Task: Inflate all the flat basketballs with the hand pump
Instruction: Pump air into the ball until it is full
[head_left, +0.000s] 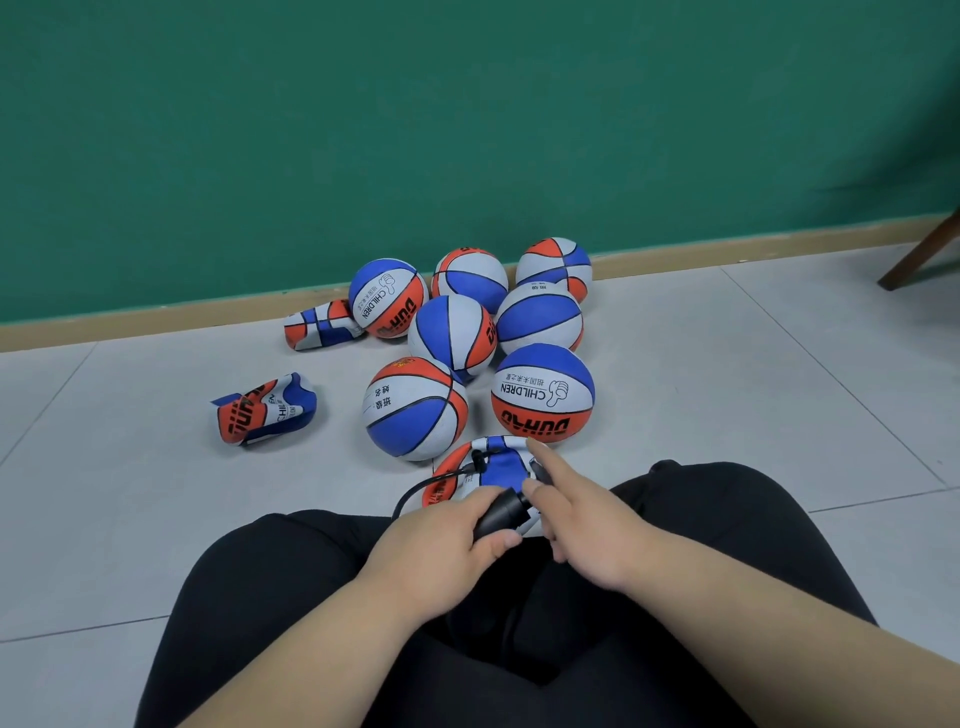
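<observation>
Left hand grips the black pump, right hand loose with index finger straight over the half-flat ball just beyond both hands (hose runs into it), seven round balls and two flat balls farther out on floor.

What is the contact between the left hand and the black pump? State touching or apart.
Touching. The head view shows the left hand gripping the black pump, fingers curled over its barrel and thumb beneath.

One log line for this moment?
left hand grips pump | right hand over ball | hose on ball | two flat balls aside
</observation>
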